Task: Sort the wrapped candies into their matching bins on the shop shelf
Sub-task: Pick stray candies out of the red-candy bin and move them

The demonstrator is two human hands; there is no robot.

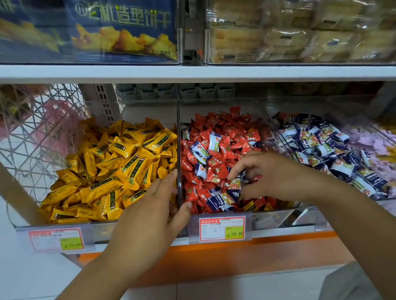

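In the head view, the left hand grips the clear divider, probably to steady the red bin, while the right hand fingers pinch stray blue-and-white candies near this bin's front edge.

Above the left hand and right hand the way stands open up to the shelf overhead. The clear divider rises between the left thumb and fingers, barring any sideways pass. Heaped candies crowd close under the right hand.
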